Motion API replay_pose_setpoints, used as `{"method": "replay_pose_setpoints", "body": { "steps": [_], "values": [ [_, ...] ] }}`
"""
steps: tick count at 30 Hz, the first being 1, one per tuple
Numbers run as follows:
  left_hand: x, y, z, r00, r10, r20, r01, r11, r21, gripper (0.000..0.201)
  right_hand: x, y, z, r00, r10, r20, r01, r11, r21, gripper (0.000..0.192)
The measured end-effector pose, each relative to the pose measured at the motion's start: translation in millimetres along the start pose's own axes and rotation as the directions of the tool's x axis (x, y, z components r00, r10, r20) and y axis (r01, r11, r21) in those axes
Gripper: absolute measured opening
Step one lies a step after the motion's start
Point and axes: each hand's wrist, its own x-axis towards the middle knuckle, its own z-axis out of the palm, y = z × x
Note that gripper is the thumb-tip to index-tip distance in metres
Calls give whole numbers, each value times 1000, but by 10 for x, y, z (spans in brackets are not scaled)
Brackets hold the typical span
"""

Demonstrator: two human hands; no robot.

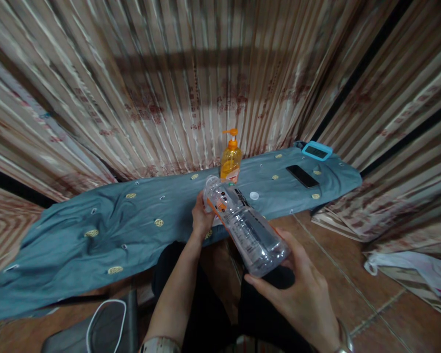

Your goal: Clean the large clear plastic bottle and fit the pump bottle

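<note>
Two bare forearms, no long sleeves. Left hand [202, 215]: no ring or watch visible; patterned sleeve edge, pale with dark flecks, at upper arm near bottom of frame. Right hand [301, 294]: silver-toned metal band on wrist. Dark, black-looking trousers over both legs below arms. Face not visible.

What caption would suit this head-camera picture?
Both hands, left hand and right hand, hold a clear plastic bottle over a blue-draped table.
</note>
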Motion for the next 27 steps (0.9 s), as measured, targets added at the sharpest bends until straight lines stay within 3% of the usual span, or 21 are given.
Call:
{"method": "replay_pose_setpoints", "body": {
  "steps": [5,27],
  "values": [
    [-6,-26,2,999,45,3,-45,999,7,52,2,3,-1,1000,-10,-13,10,1000,-9,72],
    [-5,-29,-15,999,49,18,-49,998,43,61,20,7,14,1000,-14,-16,14,999,-43,72]
  ]
}}
